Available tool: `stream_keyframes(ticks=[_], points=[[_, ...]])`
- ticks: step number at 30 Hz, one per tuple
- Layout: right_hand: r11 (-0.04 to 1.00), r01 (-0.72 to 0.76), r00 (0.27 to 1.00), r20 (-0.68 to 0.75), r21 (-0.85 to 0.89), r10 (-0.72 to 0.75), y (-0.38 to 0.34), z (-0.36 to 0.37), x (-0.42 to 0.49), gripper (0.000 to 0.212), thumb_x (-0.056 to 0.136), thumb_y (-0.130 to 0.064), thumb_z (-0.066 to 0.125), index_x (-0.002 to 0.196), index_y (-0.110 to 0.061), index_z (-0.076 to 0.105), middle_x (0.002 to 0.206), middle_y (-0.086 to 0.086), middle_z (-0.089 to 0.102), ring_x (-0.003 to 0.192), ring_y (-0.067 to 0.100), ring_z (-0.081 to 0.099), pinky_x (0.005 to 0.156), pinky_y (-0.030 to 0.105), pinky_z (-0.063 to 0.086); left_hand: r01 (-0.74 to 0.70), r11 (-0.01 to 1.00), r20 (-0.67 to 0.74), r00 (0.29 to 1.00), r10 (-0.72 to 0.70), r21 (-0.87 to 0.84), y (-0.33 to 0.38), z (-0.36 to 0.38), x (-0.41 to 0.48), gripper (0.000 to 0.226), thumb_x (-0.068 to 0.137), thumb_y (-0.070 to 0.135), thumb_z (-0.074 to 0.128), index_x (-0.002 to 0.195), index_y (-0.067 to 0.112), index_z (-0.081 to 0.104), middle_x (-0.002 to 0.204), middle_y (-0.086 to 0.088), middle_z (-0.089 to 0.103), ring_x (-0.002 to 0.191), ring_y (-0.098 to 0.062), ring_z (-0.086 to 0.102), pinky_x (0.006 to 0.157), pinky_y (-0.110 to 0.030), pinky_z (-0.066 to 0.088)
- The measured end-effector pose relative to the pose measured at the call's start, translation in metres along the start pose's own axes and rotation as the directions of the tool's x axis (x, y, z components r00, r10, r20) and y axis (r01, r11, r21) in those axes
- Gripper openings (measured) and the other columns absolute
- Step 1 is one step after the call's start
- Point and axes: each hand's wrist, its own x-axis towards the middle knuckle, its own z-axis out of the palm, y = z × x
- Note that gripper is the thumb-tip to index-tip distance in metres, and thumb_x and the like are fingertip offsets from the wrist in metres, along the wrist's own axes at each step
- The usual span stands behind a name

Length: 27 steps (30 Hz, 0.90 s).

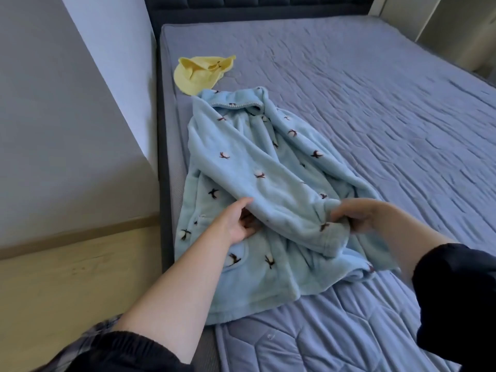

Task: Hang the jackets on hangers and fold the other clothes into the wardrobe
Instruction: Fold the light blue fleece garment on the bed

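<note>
Blue fleece robe (249, 277) flat on mattress (375, 103) near its left edge, sleeve (271, 194) crossed over the front, likely for folding; right hand (357, 214) pinches the cuff end; left hand (236, 224) tucked under sleeve, fingers hidden, grip unclear.

We have one view only, from a wide-angle camera worn on the person's head. It faces forward and tilts steeply down, past both forearms, onto the bed (375, 124) from beside its near left edge. The left hand (237, 224) and right hand (357, 214) sit low in the middle of the picture, close to the lens, at the blue robe (257, 167). The headboard (241, 9) runs along the top edge, farthest from us, and the wall (53, 116) fills the left side. Lines bow toward the corners.
</note>
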Motion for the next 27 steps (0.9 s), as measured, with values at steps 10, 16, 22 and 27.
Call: stream_keyframes(ticks=[10,16,22,27], points=[[0.774,0.292,0.315,-0.707,-0.562,-0.633,0.022,0.011,-0.009,0.018,0.094,-0.027,0.049,0.091,-0.011,0.056,0.088,0.007,0.06,0.082,0.027,0.055,0.061,0.032,0.037,-0.356,0.099,0.051,0.39,0.919,0.929,-0.05,0.026,-0.016,0.078,0.071,0.0,0.064,0.141,0.014,0.032,0.139,-0.015,0.041,0.124,-0.032,0.043,0.097,-0.04,0.039],[0.943,-0.174,0.709,-0.7,-0.284,-0.081,0.043,-0.032,0.003,0.072,0.083,-0.037,0.066,0.14,-0.005,0.035,0.13,0.018,0.048,0.116,0.035,0.05,0.092,0.042,0.044,-0.368,-0.537,0.535,0.822,0.193,0.759,-0.086,0.059,-0.01,0.055,0.101,0.04,0.032,0.152,0.029,0.014,0.161,-0.002,0.004,0.148,-0.025,-0.006,0.119,-0.048,0.002],[0.964,0.264,0.388,-0.912,-0.031,-0.136,0.0,-0.032,-0.026,0.036,0.092,-0.017,0.048,0.127,-0.009,0.044,0.112,0.014,0.053,0.097,0.035,0.056,0.072,0.041,0.044,-0.401,-0.515,0.483,0.875,0.028,0.758,-0.083,0.053,-0.002,0.057,0.099,0.037,0.039,0.152,0.035,0.017,0.161,0.002,-0.002,0.147,-0.02,-0.01,0.117,-0.045,-0.003],[0.713,0.364,0.429,-0.571,-0.6,-0.7,-0.094,0.041,-0.064,0.034,0.086,-0.023,0.059,0.117,-0.009,0.055,0.116,0.009,0.054,0.094,0.027,0.056,0.072,0.033,0.04,-0.352,0.718,0.296,0.932,0.21,0.6,-0.038,0.036,-0.029,0.025,0.098,0.007,0.044,0.115,0.012,0.062,0.123,-0.009,0.061,0.098,-0.004,0.057,0.087,-0.024,0.042]])
